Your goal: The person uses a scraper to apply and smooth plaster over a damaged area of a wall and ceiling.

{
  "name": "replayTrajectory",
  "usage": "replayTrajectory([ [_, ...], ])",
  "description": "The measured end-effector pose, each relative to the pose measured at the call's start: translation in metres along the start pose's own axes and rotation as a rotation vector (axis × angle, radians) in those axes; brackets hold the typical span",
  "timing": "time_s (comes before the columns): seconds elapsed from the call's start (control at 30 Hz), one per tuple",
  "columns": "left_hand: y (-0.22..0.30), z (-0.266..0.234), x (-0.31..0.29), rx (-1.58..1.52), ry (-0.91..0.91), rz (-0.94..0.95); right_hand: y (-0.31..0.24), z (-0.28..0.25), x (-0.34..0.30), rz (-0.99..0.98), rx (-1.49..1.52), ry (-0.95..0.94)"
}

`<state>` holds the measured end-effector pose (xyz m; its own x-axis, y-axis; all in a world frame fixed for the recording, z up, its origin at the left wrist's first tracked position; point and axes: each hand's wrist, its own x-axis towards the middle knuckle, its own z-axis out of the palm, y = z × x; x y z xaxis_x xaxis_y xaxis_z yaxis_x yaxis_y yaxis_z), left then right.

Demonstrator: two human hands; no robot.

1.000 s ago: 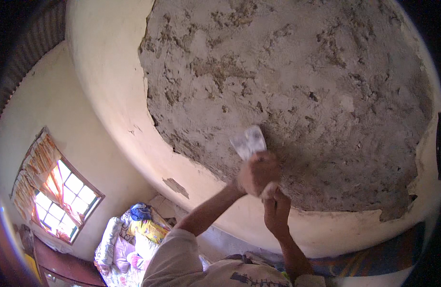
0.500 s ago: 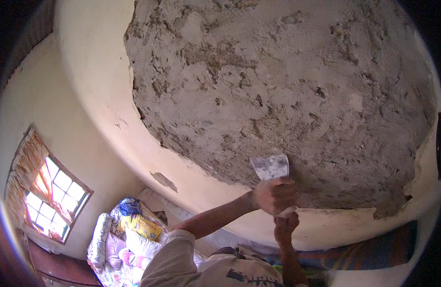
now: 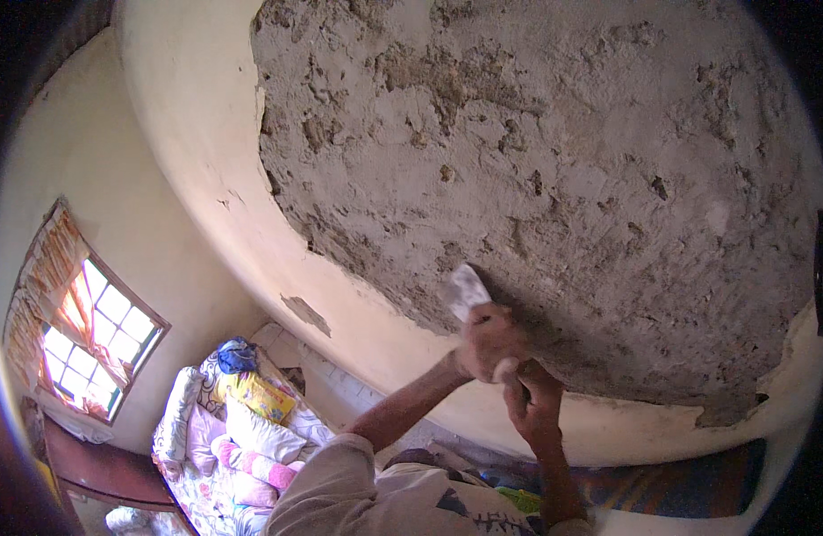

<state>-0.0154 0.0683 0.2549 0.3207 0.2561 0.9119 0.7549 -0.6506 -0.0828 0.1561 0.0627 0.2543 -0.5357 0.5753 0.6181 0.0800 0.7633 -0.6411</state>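
Observation:
A putty knife [image 3: 468,290] with a broad, plaster-smeared metal blade is held up against the wall. Its blade is tilted, with the edge on or close to the rough grey patch [image 3: 411,179], where the paint is gone. My left hand [image 3: 492,339] is wrapped round the knife just below the blade. Lower and to the right, my right hand [image 3: 535,402] closes on the pale end of the handle. Most of the handle is hidden by my fingers. Cream paint [image 3: 197,152] borders the patch, with a ragged, chipped edge.
At lower left is a bed [image 3: 219,500] heaped with pillows, bedding and a blue bundle [image 3: 237,355]. A curtained window [image 3: 117,330] is in the left wall. Along the wall's foot at right lies a dark striped cloth [image 3: 671,482]. A smaller bare spot [image 3: 305,314] marks the paint.
Both hands have moved a little left and up with the putty knife. Its blade has turned and now leans left, showing narrower. The whole view has shifted slightly.

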Motion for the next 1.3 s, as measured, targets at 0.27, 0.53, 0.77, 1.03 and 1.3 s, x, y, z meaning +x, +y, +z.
replayTrajectory([
  [0.27, 0.030, 0.046, -0.063, -0.070, -0.103, -0.084, 0.013, -0.007, -0.034, 0.178, 0.040, -0.134],
  [0.53, 0.006, 0.012, -0.096, 0.068, 0.078, -0.236, 0.012, 0.038, -0.016, 0.122, -0.121, -0.234],
  [0.77, 0.089, 0.016, -0.097, -0.092, 0.314, -0.957, 0.024, 0.041, -0.044, 0.131, -0.044, -0.127],
  [1.03, 0.074, -0.029, -0.092, -0.386, 0.418, -1.206, -0.007, 0.074, 0.005, 0.096, -0.130, -0.285],
  [1.3, 0.082, -0.023, -0.087, -0.422, 0.356, -1.189, -0.020, 0.052, 0.011, 0.102, -0.135, -0.203],
])
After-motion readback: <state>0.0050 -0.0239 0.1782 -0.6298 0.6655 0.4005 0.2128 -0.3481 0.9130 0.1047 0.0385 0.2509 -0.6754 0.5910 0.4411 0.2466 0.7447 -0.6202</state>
